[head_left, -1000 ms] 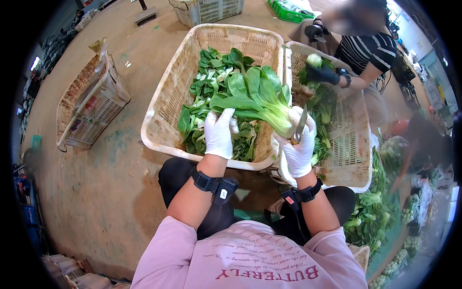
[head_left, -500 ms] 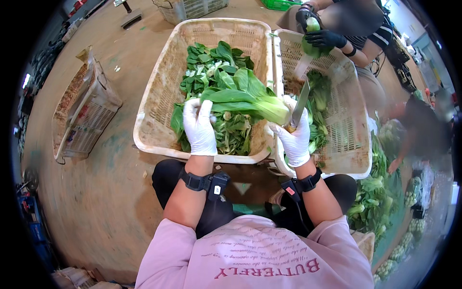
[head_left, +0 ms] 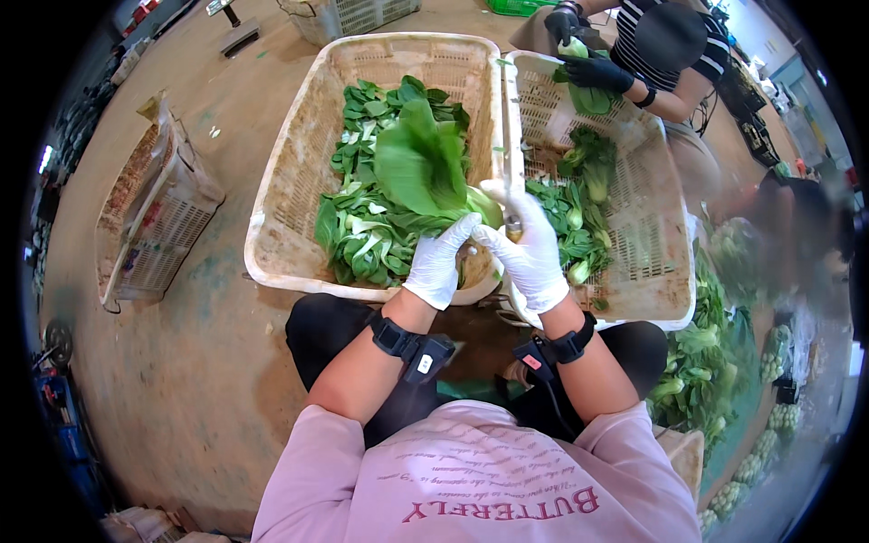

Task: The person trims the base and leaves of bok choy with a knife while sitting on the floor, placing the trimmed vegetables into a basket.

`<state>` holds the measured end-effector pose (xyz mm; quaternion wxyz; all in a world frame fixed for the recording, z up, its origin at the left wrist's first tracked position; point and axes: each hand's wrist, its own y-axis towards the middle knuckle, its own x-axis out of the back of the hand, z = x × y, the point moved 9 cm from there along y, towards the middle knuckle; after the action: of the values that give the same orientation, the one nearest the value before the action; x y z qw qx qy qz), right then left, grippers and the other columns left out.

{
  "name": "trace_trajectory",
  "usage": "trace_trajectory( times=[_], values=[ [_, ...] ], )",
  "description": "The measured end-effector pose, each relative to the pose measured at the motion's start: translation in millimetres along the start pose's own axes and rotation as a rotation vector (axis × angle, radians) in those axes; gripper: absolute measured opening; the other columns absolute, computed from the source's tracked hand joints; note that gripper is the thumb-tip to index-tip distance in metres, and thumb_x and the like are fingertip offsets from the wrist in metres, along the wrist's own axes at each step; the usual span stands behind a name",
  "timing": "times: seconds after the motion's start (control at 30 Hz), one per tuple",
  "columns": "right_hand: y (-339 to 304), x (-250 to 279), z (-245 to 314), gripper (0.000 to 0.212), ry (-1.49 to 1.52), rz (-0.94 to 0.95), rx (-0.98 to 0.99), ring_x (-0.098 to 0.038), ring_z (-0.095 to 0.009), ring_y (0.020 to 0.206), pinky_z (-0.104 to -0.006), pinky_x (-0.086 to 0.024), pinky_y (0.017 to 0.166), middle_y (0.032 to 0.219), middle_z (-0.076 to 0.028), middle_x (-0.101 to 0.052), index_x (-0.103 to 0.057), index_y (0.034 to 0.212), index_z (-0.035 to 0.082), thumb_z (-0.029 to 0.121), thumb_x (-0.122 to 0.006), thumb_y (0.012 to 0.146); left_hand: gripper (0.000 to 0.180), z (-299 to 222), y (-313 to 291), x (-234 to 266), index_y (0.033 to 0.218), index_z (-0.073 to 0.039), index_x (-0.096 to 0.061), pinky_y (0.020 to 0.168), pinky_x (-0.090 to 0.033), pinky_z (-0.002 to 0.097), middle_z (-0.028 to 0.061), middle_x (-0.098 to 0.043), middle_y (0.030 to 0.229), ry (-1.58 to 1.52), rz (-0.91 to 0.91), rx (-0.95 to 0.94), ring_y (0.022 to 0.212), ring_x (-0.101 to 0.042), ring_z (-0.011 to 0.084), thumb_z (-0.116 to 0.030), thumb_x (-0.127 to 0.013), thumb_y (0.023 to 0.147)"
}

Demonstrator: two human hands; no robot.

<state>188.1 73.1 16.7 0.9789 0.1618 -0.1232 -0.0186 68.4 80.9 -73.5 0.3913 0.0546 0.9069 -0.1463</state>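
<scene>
A leafy bok choy (head_left: pixel 424 163) is held up over the left crate (head_left: pixel 299 154), its leaves blurred and pointing away from me, its pale base toward my hands. My left hand (head_left: pixel 441 261), in a white glove, is closed on the near side of its base. My right hand (head_left: pixel 532 249), also gloved in white, is closed around a knife, whose handle (head_left: pixel 514 226) shows between the fingers; the blade cannot be made out. The thumb and fingers of the right hand meet the bok choy's base. Loose trimmed leaves (head_left: pixel 362 231) lie in the left crate beneath.
The right crate (head_left: pixel 647 226) holds several bok choy (head_left: pixel 579 217). Across it, a person with black gloves (head_left: pixel 597 72) handles another bok choy. More greens (head_left: pixel 701 362) are heaped at the right. A tall crate (head_left: pixel 158 208) stands on the floor at the left.
The bok choy has swung from lying sideways to leaves pointing up and away. My left hand has moved right, close to my right hand. The knife blade no longer shows.
</scene>
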Motion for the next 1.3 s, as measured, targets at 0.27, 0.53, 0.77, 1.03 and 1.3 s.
trace_trajectory(
  times=[0.27, 0.53, 0.77, 1.03, 1.3],
  values=[
    [2, 0, 5, 0.031, -0.133, -0.087, -0.06, -0.064, -0.015, 0.074, -0.0259, -0.049, 0.068, 0.088, -0.012, -0.067, -0.064, 0.106, 0.002, 0.02, -0.069, 0.081, 0.031, -12, -7, 2, 0.112, -0.01, -0.057, 0.072, -0.053, 0.028, 0.0026, -0.063, 0.102, 0.031, -0.045, -0.092, 0.094, -0.06, 0.013, -0.028, -0.063, 0.088],
    [14, 22, -76, 0.04, -0.672, 0.153, -0.34, -0.064, -0.032, 0.077, -0.0383, -0.049, 0.072, 0.082, -0.018, -0.066, -0.068, 0.091, 0.005, 0.042, -0.067, 0.075, 0.076, -36, -6, -7, 0.123, 0.0, -0.05, 0.062, -0.048, 0.0284, 0.0111, -0.063, 0.097, -0.404, 0.195, 0.092, 0.075, -0.059, 0.0185, -0.065, -0.046, 0.085],
    [10, -36, 14, 0.068, -0.053, 0.203, 0.038, -0.06, -0.015, 0.091, -0.0313, -0.048, 0.081, 0.11, -0.007, -0.062, -0.049, 0.128, 0.0, 0.022, -0.079, 0.072, 0.072, -24, -13, 12, 0.119, -0.006, -0.053, 0.066, -0.05, 0.0301, 0.0102, -0.06, 0.107, -0.226, -0.05, 0.064, 0.08, -0.06, 0.0172, -0.068, -0.04, 0.085],
    [14, -3, -1, 0.056, -0.102, 0.065, -0.102, -0.059, -0.013, 0.093, -0.0272, -0.047, 0.083, 0.103, -0.008, -0.064, -0.055, 0.122, 0.001, 0.016, -0.076, 0.073, 0.047, -104, -61, -36, 0.107, -0.004, -0.063, 0.066, -0.048, 0.0289, 0.0087, -0.065, 0.09, 1.451, -0.1, -0.734, 0.071, -0.059, 0.0176, -0.04, -0.069, 0.077],
    [2, -18, 46, 0.034, -0.303, 0.169, 0.066, -0.066, -0.023, 0.075, -0.029, -0.05, 0.068, 0.089, -0.013, -0.067, -0.057, 0.118, 0.004, 0.018, -0.06, 0.088, 0.056, -88, -35, -6, 0.111, -0.006, -0.057, 0.076, -0.049, 0.0234, 0.0032, -0.063, 0.099, 0.912, 0.013, -0.224, 0.085, -0.057, 0.0081, -0.021, -0.083, 0.064]
  ],
)
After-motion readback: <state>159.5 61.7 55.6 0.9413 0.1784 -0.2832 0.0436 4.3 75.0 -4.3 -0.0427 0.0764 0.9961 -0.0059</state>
